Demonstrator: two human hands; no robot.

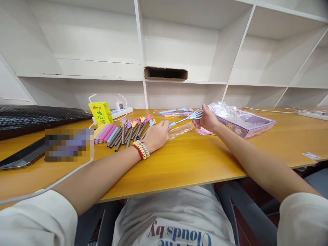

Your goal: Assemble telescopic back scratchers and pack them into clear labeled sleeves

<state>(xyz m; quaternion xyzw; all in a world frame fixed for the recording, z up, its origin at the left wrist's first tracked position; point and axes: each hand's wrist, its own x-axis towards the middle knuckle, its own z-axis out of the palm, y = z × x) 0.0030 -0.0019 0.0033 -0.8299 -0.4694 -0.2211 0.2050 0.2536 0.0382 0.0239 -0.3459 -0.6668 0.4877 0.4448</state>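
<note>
Between my hands lies a blue hand-shaped scratcher (195, 115) with a silver rod. My left hand (158, 134) is wrapped round its blue handle. The fingers of my right hand (205, 119) are closed at the tip of its claw. Under the rod rests a clear plastic sleeve (181, 131) on the table. To the left of my left hand, several metal tubes (118, 137) lie in a pile, with pink, purple, yellow and blue claw heads (134, 123). Pastel handles (105, 132) are stacked beside them.
A purple box (246, 124) with crumpled plastic stands right. Packaged scratchers (174, 111) lie at the back. A yellow drink carton (101, 113), power strip (123, 112) and phone (23, 155) are left. White shelves (179, 44) holding a cardboard box (166, 73) rise behind.
</note>
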